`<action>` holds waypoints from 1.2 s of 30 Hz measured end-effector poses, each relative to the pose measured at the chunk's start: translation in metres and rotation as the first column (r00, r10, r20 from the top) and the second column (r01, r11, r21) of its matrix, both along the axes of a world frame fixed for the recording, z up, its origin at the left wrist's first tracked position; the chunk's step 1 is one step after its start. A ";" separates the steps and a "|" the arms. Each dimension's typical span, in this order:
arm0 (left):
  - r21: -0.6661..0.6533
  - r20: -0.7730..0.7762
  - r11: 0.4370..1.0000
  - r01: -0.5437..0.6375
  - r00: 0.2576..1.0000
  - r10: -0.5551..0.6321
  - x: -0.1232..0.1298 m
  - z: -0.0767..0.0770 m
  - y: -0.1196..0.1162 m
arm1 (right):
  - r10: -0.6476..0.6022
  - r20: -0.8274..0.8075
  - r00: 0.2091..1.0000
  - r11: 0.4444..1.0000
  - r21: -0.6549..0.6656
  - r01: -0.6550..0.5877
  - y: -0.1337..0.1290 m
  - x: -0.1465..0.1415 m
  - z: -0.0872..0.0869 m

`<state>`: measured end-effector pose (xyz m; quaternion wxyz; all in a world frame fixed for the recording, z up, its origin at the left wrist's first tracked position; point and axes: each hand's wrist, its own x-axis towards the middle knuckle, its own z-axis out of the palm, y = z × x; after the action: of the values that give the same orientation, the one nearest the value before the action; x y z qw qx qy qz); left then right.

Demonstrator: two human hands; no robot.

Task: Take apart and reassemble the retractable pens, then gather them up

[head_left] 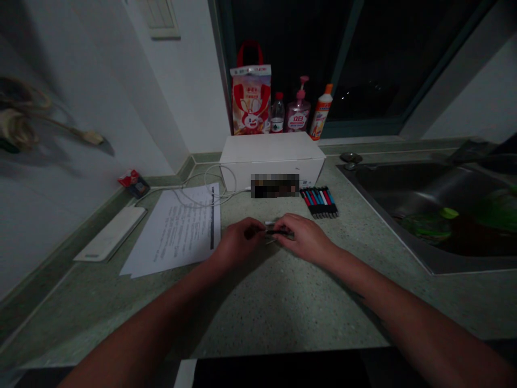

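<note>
Slender black pen-like piece point(278, 232): held between both hands, just above the pale green speckled countertop point(258, 323), near the middle of the scene.

Far left, on the wall: coiled cable point(20, 126), its pale plug point(92, 138) hanging out to the right. Below, at the wall's foot, small red-and-dark carton point(135, 184), tilted. Nearer, flat white oblong point(113, 234), lying at a slant. Right of it, overlapping printed sheets point(173, 231), a white cable point(187, 203) looping over their far end.

Left hand point(241, 237): thumb and forefinger closed, pinching the piece's left end. Just beyond the fingertips, a short white stick point(270, 222); whether it is held or lying, cannot tell. Farther back, long white box point(270, 148), with a pixelated dark patch before its front. Behind it, left to right: red-handled printed bag point(251, 102), red-capped clear bottle point(277, 114), pink pump bottle point(298, 114), orange-capped white bottle point(322, 112). Dark window point(291, 37) beyond.

Right hand point(302, 237): fingertips closed on the piece's right end. Just past this hand, slanted row of red, blue, white and black pens point(320, 202), side by side.

Far right: stainless sink point(456, 263), something green point(424, 226) inside, detail dim.
</note>
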<state>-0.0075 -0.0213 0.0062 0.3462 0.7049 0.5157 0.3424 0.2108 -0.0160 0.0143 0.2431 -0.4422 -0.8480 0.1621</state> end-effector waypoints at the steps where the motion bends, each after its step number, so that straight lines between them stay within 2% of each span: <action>1: -0.025 0.042 1.000 0.008 0.999 -0.007 0.001 0.000 -0.001 | -0.002 -0.010 1.000 1.000 0.006 0.002 0.000 0.000 0.001; 5: -0.106 0.138 0.994 0.033 0.990 -0.018 0.003 0.000 -0.001 | 0.006 -0.021 1.000 1.000 0.029 -0.005 -0.001 -0.001 0.001; 10: -0.139 0.187 0.990 0.039 0.982 -0.012 0.004 -0.003 -0.002 | 0.021 -0.029 0.999 0.999 0.033 -0.020 0.000 0.000 0.000; 16: -0.088 0.173 0.996 0.027 0.985 -0.011 0.006 -0.004 -0.004 | 0.033 -0.062 0.998 0.998 -0.059 -0.036 0.002 0.000 -0.004; 21: -0.055 0.196 0.998 0.003 0.981 0.008 0.006 -0.005 -0.004 | -0.027 -0.183 0.983 0.984 -0.177 -0.006 0.000 -0.002 -0.004; 26: -0.019 0.192 1.000 0.004 0.981 0.000 0.005 -0.003 -0.004 | -0.017 -0.176 0.984 0.980 -0.197 -0.018 0.001 -0.002 -0.005; 31: -0.016 0.215 0.999 -0.038 0.976 0.040 0.006 0.000 -0.004 | -0.061 -0.254 0.965 0.980 -0.200 0.009 0.003 -0.001 -0.008; 36: -0.024 0.231 0.998 -0.057 0.971 0.061 0.006 0.001 -0.004 | -0.051 -0.221 0.974 0.979 -0.206 0.005 0.003 -0.001 -0.007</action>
<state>-0.0010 -0.0256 0.0070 0.3996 0.6415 0.4957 0.4279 0.2102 -0.0128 0.0074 0.2932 -0.4557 -0.7874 0.2939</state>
